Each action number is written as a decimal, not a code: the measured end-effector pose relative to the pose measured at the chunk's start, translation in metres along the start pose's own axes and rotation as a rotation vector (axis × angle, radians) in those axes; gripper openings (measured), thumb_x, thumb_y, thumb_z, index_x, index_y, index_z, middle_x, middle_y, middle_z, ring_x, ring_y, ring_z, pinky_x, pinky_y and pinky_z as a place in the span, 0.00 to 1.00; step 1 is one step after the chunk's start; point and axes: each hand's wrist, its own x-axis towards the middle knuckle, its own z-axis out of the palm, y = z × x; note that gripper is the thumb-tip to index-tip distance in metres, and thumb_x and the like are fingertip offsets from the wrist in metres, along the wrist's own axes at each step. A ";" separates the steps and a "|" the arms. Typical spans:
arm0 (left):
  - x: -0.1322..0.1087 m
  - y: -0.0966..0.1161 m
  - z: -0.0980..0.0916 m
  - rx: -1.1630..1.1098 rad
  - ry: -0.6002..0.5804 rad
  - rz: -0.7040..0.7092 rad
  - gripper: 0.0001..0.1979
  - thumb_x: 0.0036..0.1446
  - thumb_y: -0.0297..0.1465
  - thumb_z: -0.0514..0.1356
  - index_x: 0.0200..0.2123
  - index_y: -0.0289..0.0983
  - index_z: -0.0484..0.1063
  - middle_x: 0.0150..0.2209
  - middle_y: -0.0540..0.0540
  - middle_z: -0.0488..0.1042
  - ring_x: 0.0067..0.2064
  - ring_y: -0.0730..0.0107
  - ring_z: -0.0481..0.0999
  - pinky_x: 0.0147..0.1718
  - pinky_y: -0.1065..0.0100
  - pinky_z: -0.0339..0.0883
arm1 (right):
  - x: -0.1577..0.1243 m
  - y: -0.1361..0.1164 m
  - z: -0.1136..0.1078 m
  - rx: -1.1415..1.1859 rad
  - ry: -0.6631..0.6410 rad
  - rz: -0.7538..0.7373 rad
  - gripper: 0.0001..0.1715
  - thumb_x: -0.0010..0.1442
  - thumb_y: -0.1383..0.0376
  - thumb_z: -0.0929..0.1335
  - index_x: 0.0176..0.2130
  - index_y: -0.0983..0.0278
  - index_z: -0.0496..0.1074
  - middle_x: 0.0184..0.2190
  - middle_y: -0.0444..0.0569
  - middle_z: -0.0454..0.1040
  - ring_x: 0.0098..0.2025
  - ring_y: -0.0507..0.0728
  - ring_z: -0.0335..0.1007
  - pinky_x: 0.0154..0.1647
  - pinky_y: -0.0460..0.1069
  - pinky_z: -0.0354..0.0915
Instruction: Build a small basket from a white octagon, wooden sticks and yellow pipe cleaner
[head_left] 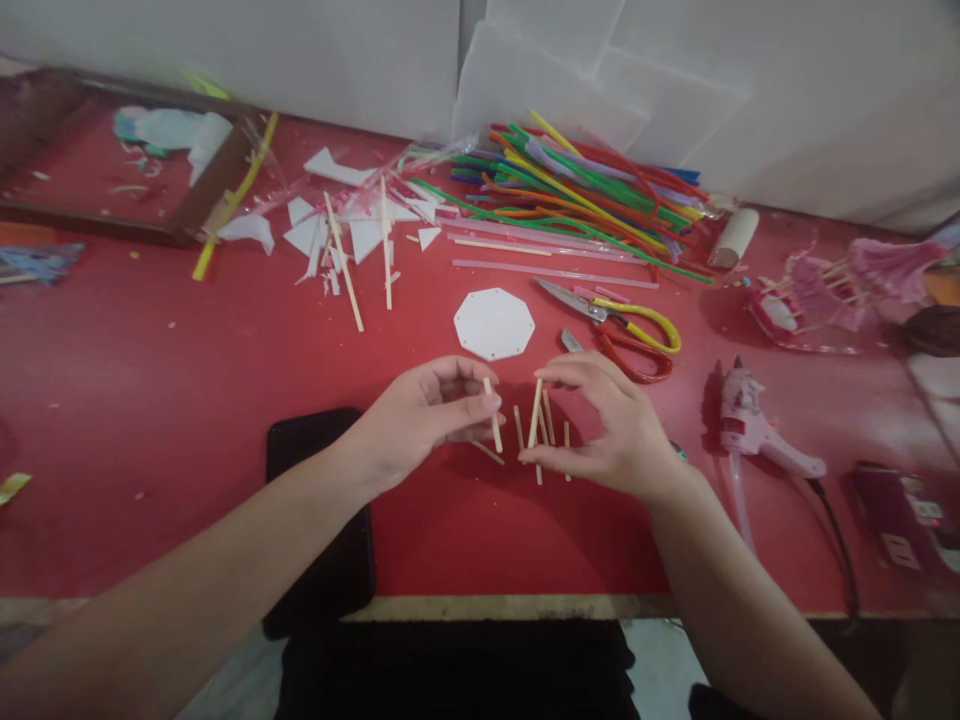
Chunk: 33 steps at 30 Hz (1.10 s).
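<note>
Between thumb and fingers, my left hand [442, 405] grips a short wooden stick [493, 415]. My right hand [607, 425] pinches another short wooden stick [535, 412] by its two ends, thumb below and finger above. Several more cut sticks [567, 450] lie on the red table under and beside my right hand. One loose stick [489, 453] rests below my left fingers. Just beyond my hands lies a white octagonal piece [494, 323] with small holes or dots near its edge.
Scissors [637, 330] with yellow and red handles lie right of the octagon. A pink glue gun [757, 425] stands farther right, a black phone-like slab [330, 560] is under my left forearm. Colourful pipe cleaners [592, 190], white scraps [367, 238] and a wooden frame [97, 218] line the back.
</note>
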 end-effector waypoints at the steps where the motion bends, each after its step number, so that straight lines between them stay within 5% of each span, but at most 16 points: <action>1: 0.001 0.001 -0.002 -0.007 0.037 0.012 0.12 0.52 0.29 0.70 0.35 0.36 0.71 0.30 0.54 0.74 0.31 0.76 0.78 0.36 0.70 0.76 | -0.002 0.005 -0.005 -0.047 -0.063 0.040 0.33 0.53 0.49 0.75 0.52 0.61 0.69 0.48 0.56 0.74 0.51 0.64 0.71 0.53 0.62 0.69; 7: 0.008 0.003 -0.010 0.207 0.109 0.195 0.05 0.60 0.32 0.61 0.38 0.39 0.67 0.31 0.53 0.70 0.27 0.78 0.69 0.28 0.71 0.66 | -0.017 0.025 -0.028 -0.189 -0.331 0.156 0.29 0.58 0.59 0.72 0.58 0.61 0.67 0.56 0.58 0.67 0.61 0.68 0.62 0.62 0.68 0.60; 9: 0.005 0.004 -0.010 0.449 0.106 0.250 0.05 0.64 0.34 0.56 0.39 0.39 0.64 0.33 0.52 0.72 0.26 0.77 0.65 0.27 0.70 0.62 | -0.020 0.025 -0.032 -0.200 -0.384 0.169 0.30 0.59 0.62 0.70 0.60 0.60 0.66 0.58 0.58 0.66 0.63 0.67 0.60 0.63 0.68 0.58; 14: -0.015 0.009 -0.006 1.149 0.016 0.196 0.08 0.63 0.32 0.55 0.45 0.40 0.65 0.40 0.46 0.75 0.39 0.63 0.75 0.40 0.61 0.67 | -0.019 0.022 -0.045 -0.190 -0.405 0.192 0.33 0.59 0.59 0.71 0.62 0.58 0.65 0.61 0.57 0.64 0.66 0.66 0.58 0.64 0.66 0.59; 17: -0.026 0.009 -0.007 1.426 -0.040 0.266 0.09 0.61 0.28 0.56 0.46 0.39 0.68 0.46 0.42 0.74 0.47 0.56 0.75 0.45 0.57 0.67 | -0.017 0.018 -0.058 -0.182 -0.361 0.292 0.23 0.61 0.59 0.69 0.55 0.60 0.71 0.53 0.55 0.73 0.57 0.63 0.69 0.57 0.60 0.67; 20: -0.028 0.008 -0.009 1.512 -0.035 0.263 0.08 0.62 0.27 0.55 0.44 0.39 0.71 0.45 0.43 0.73 0.45 0.58 0.76 0.43 0.60 0.68 | -0.018 0.009 -0.064 -0.206 -0.375 0.454 0.14 0.61 0.64 0.67 0.47 0.63 0.74 0.36 0.50 0.79 0.38 0.58 0.77 0.38 0.52 0.71; 22: -0.026 0.007 -0.010 1.538 -0.048 0.256 0.08 0.63 0.28 0.54 0.42 0.40 0.72 0.43 0.44 0.73 0.42 0.61 0.76 0.40 0.63 0.69 | -0.019 -0.003 -0.058 -0.240 -0.410 0.510 0.13 0.62 0.65 0.66 0.46 0.65 0.74 0.32 0.49 0.79 0.33 0.58 0.76 0.33 0.51 0.68; 27: -0.018 0.005 -0.005 1.721 -0.081 0.244 0.10 0.66 0.27 0.50 0.37 0.38 0.72 0.39 0.44 0.70 0.34 0.64 0.74 0.31 0.65 0.64 | -0.015 -0.032 -0.016 -0.470 -0.377 0.586 0.12 0.64 0.68 0.63 0.46 0.70 0.72 0.42 0.62 0.77 0.45 0.65 0.76 0.43 0.56 0.69; 33: -0.015 0.005 0.001 1.797 -0.104 0.316 0.09 0.67 0.27 0.50 0.37 0.36 0.70 0.38 0.44 0.70 0.33 0.65 0.73 0.28 0.66 0.59 | -0.001 -0.033 0.005 -0.536 -0.376 0.671 0.14 0.60 0.78 0.61 0.43 0.70 0.70 0.41 0.62 0.76 0.43 0.64 0.76 0.39 0.52 0.67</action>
